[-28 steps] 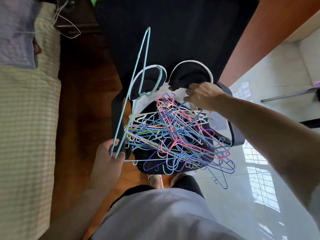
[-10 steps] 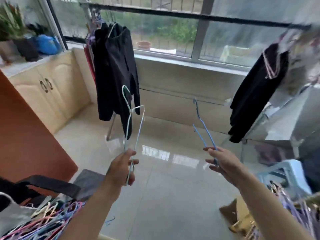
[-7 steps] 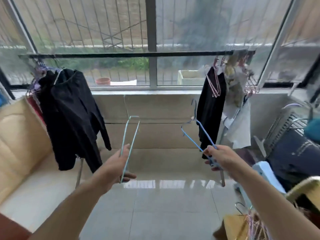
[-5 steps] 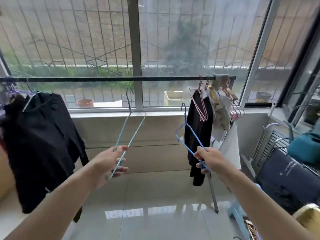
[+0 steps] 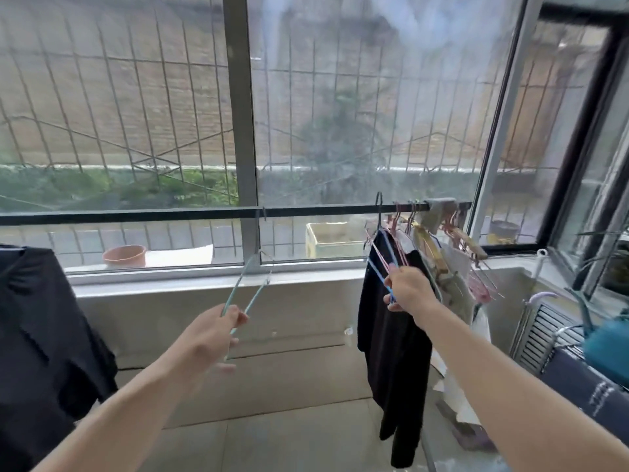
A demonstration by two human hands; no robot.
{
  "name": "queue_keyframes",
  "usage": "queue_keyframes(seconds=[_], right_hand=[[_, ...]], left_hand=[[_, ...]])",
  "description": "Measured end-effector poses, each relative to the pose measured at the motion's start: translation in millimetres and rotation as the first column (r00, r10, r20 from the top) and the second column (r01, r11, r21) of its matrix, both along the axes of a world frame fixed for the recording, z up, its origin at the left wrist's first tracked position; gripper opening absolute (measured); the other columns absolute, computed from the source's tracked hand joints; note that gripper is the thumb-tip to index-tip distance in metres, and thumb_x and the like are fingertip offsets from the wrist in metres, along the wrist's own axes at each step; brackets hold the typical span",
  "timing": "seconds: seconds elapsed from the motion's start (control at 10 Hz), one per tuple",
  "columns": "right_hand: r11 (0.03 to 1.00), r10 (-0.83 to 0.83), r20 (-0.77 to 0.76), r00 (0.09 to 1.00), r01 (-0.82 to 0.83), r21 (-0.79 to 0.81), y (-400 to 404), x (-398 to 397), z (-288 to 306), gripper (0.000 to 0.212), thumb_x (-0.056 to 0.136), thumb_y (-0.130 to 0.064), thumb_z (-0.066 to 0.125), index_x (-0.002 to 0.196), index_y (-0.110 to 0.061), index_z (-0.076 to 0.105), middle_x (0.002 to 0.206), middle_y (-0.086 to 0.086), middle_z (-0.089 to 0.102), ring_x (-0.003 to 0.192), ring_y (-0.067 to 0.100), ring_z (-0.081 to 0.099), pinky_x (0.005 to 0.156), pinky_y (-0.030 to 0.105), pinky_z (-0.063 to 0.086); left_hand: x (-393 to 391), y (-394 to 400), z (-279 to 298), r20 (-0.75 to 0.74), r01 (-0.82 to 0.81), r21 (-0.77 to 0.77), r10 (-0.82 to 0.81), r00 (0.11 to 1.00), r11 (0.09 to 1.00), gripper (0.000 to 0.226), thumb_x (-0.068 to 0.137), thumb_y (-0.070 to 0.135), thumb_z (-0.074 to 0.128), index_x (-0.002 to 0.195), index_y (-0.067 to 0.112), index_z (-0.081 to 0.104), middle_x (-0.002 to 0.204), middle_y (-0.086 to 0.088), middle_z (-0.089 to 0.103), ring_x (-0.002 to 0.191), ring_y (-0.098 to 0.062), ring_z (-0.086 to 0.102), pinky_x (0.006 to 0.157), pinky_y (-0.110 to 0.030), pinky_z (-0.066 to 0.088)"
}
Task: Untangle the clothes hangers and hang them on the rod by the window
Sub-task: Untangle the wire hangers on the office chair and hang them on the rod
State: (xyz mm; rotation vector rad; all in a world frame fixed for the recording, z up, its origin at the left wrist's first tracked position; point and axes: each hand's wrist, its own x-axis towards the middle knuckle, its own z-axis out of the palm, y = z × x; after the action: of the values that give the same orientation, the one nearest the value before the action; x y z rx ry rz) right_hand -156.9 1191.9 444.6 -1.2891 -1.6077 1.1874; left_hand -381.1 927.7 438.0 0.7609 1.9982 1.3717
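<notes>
Teal wire hanger (image 5: 251,287) and blue wire hanger (image 5: 381,264) hook the rod (image 5: 170,212).

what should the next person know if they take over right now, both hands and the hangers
Left hand: grips the bottom of a light teal hanger; its hook reaches the rod, though blur hides whether it is seated.
Right hand: grips a blue hanger; its hook is over the rod, beside the black garment and the pink hangers.
Done: two hangers freed and brought to the rod.
Left: confirm both hooks sit on the rod, release each grip, then go back for more. The tangled pile is out of view.
</notes>
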Motion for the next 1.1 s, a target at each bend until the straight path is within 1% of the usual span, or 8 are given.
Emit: queue_keyframes(seconds=[0.2, 0.3, 0.4, 0.6, 0.7, 0.9, 1.0, 1.1], right_hand=[[0.994, 0.058, 0.14, 0.989, -0.044, -0.102, 80, -15, 10, 0.039, 0.105, -0.032, 0.04, 0.12, 0.0, 0.056, 0.104, 0.016, 0.059, 0.074, 0.032, 0.067, 0.051, 0.033, 0.058], [0.993, 0.118, 0.285, 0.951, -0.108, -0.051, 83, -11, -12, 0.033, 0.106, -0.021, 0.036, 0.119, 0.002, 0.055, 0.101, 0.013, 0.056, 0.087, 0.033, 0.066, 0.073, 0.046, 0.063], [0.99, 0.14, 0.277, 0.951, -0.144, -0.003, 95, -11, -25, 0.035, 0.106, -0.022, 0.036, 0.124, 0.001, 0.054, 0.085, 0.005, 0.053, 0.085, 0.029, 0.064, 0.077, 0.045, 0.062], [0.967, 0.051, 0.625, 0.779, -0.194, 0.163, 114, -3, -37, 0.043, 0.096, -0.007, 0.046, 0.138, -0.001, 0.036, 0.116, 0.017, 0.058, 0.107, 0.036, 0.059, 0.077, 0.037, 0.045], [0.952, 0.103, 0.7, 0.707, -0.274, 0.137, 118, 5, -50, 0.067, 0.095, -0.005, 0.043, 0.155, -0.004, 0.013, 0.117, 0.017, 0.059, 0.092, 0.031, 0.059, 0.071, 0.038, 0.051], [0.908, -0.024, 0.762, 0.648, -0.305, 0.287, 127, 10, -49, 0.062, 0.091, 0.001, 0.046, 0.149, -0.002, 0.024, 0.12, 0.02, 0.061, 0.106, 0.039, 0.062, 0.076, 0.042, 0.051], [0.871, -0.049, 0.795, 0.605, -0.363, 0.33, 123, 7, -49, 0.075, 0.094, -0.005, 0.041, 0.159, -0.014, 0.005, 0.114, 0.018, 0.064, 0.102, 0.039, 0.061, 0.08, 0.041, 0.048], [0.835, -0.07, 0.833, 0.549, -0.425, 0.351, 121, 2, -53, 0.084, 0.093, -0.002, 0.039, 0.16, -0.025, -0.004, 0.095, 0.011, 0.063, 0.082, 0.032, 0.056, 0.067, 0.039, 0.046]], left_hand=[[14, 32, 8, 0.105, -0.044, 0.1, 0.033, 0.994, 0.994, 0.037, 0.108, 0.038, 0.042, 0.106, 0.014, 0.071, 0.116, -0.014, 0.066, 0.106, -0.039, 0.067, 0.078, -0.052, 0.062], [33, 50, 7, 0.122, -0.075, 0.13, 0.059, 0.991, 0.989, 0.039, 0.108, 0.043, 0.039, 0.109, 0.02, 0.071, 0.116, -0.014, 0.064, 0.107, -0.04, 0.065, 0.078, -0.051, 0.061], [52, 70, 6, 0.173, -0.133, 0.176, 0.102, 0.98, 0.975, 0.033, 0.108, 0.04, 0.042, 0.107, 0.028, 0.072, 0.117, -0.015, 0.064, 0.102, -0.036, 0.065, 0.08, -0.054, 0.059], [90, 107, -4, 0.248, -0.194, 0.229, 0.136, 0.959, 0.954, 0.028, 0.107, 0.035, 0.044, 0.108, 0.032, 0.071, 0.117, -0.01, 0.063, 0.093, -0.026, 0.06, 0.086, -0.055, 0.057], [103, 121, -11, 0.264, -0.202, 0.221, 0.141, 0.954, 0.954, 0.027, 0.106, 0.037, 0.045, 0.106, 0.034, 0.072, 0.111, -0.004, 0.064, 0.093, -0.021, 0.058, 0.092, -0.051, 0.052], [117, 142, -16, 0.215, -0.188, 0.243, 0.136, 0.967, 0.952, 0.03, 0.107, 0.036, 0.044, 0.105, 0.032, 0.073, 0.11, -0.007, 0.065, 0.092, -0.021, 0.058, 0.077, -0.035, 0.042], [117, 149, -13, 0.195, -0.185, 0.257, 0.137, 0.971, 0.949, 0.03, 0.107, 0.035, 0.044, 0.106, 0.031, 0.074, 0.109, -0.008, 0.066, 0.092, -0.022, 0.059, 0.075, -0.034, 0.042], [115, 152, -12, 0.175, -0.182, 0.261, 0.139, 0.975, 0.948, 0.03, 0.108, 0.035, 0.044, 0.106, 0.031, 0.074, 0.107, -0.007, 0.066, 0.091, -0.022, 0.059, 0.076, -0.036, 0.041]])
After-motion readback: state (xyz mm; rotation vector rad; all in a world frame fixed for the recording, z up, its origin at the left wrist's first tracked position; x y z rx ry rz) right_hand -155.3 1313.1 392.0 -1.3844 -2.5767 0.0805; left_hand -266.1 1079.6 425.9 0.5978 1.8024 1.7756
